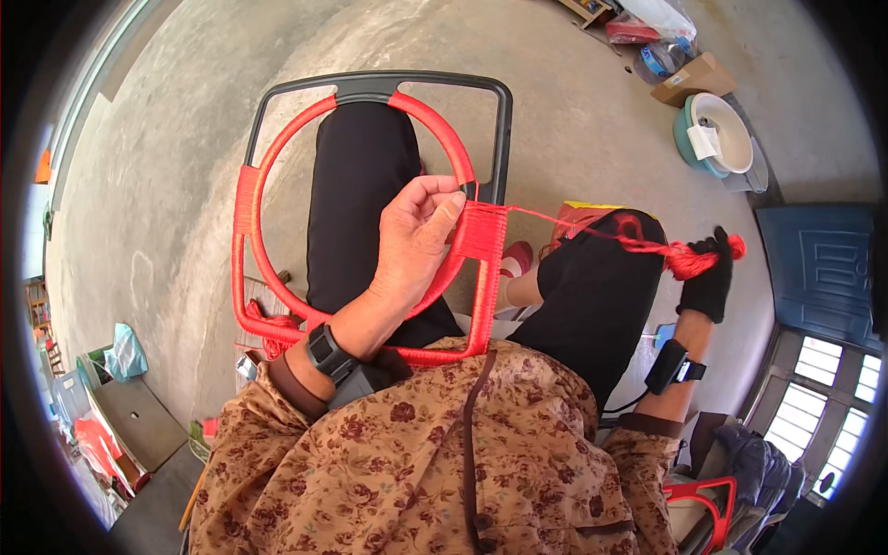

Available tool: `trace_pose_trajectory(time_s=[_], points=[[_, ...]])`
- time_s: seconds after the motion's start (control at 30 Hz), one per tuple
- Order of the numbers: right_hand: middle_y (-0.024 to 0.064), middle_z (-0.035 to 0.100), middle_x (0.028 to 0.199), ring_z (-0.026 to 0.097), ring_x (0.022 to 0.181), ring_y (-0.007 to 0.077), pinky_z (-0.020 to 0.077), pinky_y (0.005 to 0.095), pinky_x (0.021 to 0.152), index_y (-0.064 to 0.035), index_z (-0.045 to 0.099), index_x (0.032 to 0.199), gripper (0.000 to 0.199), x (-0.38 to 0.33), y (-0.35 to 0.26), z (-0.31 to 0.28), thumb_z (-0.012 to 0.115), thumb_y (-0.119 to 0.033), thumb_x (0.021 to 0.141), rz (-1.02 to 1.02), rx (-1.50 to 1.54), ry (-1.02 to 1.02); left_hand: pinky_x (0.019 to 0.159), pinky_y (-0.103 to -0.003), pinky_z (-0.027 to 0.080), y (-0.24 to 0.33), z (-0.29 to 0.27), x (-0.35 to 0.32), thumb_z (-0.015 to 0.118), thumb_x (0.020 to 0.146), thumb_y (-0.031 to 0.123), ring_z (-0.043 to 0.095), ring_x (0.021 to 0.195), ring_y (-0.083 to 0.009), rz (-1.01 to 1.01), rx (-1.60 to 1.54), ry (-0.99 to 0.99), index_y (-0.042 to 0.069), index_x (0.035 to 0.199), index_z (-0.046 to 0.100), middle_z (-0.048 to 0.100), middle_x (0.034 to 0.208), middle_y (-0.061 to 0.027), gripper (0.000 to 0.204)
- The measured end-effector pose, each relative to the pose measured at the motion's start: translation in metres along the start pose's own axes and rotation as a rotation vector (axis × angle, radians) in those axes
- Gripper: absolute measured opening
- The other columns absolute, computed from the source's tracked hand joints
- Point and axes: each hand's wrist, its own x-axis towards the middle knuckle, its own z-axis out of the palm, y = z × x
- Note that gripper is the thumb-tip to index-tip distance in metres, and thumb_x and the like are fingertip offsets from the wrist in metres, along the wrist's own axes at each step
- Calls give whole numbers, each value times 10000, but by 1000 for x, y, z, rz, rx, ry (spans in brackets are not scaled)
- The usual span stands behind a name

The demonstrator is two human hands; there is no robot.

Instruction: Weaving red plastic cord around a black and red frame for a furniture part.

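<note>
A dark grey frame (pixel 379 86) with a round ring inside it rests on my lap, partly wrapped in red cord (pixel 483 240). My left hand (pixel 413 242) is bare and pinches the ring and the wrapped upright at the frame's right side. A red strand runs taut from there to the right. My right hand (pixel 709 276), in a black glove, is shut on a bundle of that red cord (pixel 686 256) held out beside my right knee. A loose clump of red cord (pixel 268 328) hangs at the frame's lower left.
The floor is bare concrete. A teal and white basin (pixel 717 134), a cardboard box (pixel 692 79) and plastic bags (pixel 657 23) lie at the upper right. A blue door panel (pixel 819 264) is at the right. A blue bag (pixel 125 351) and boxes sit at the lower left.
</note>
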Motion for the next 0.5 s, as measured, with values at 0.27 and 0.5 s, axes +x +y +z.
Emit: trace_pose_trajectory(time_s=[0.27,0.5], points=[[44,607,931,594,802,145,496,271,722,-33,554,1169,280,-94,134,113,547,-125,905,189,-726,-887,746,-242,527,-6,1,2,589,927,132,626,869,-91,-56,-61,-14,31,1108,536,634,1005,-34,213],[109,618,1059,601,1005,221,491,334,864,-32,552,984,183,-96,114,150,538,-210,942,774,136,-499,813,-273,521,2,3,1,556,933,83,631,904,-123,0,-242,47,14,1156,513,643,1031,-66,237]])
